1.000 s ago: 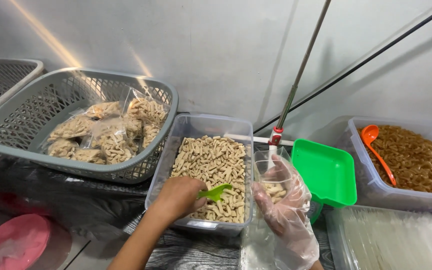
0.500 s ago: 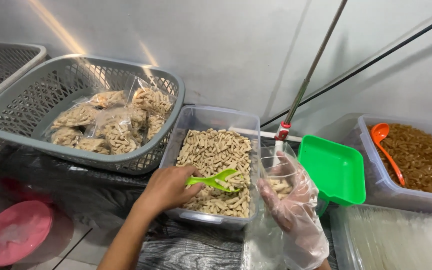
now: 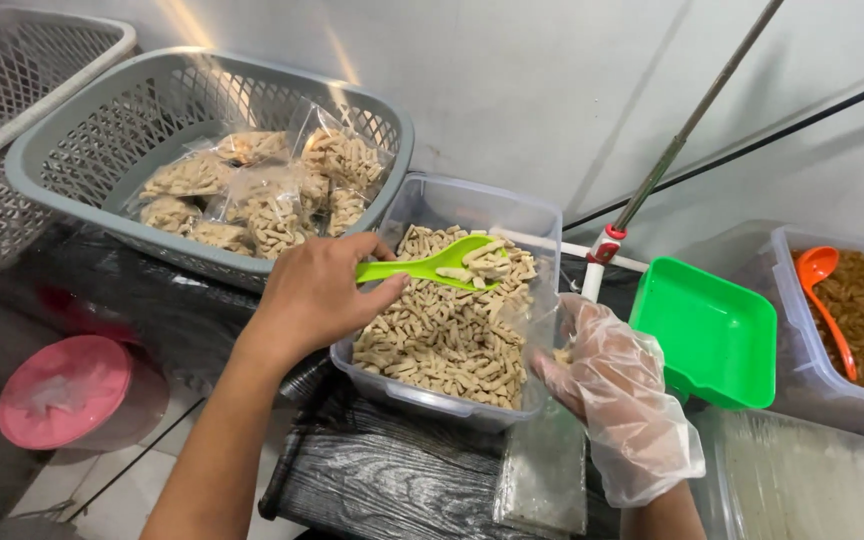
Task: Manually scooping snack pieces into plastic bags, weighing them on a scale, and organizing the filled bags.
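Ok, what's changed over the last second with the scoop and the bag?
The left hand has lifted the green scoop out of the clear tub of pale snack sticks; it was dug in a second ago and now rides above them, loaded, tip toward the clear bag. The gloved right hand keeps holding that bag beside the tub. Grey basket of filled packets and green tray unchanged.

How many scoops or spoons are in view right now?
2. A green scoop, loaded with snack sticks, held in the left hand over the clear tub. An orange spoon lies in the brown-snack tub at right. Others may be hidden.
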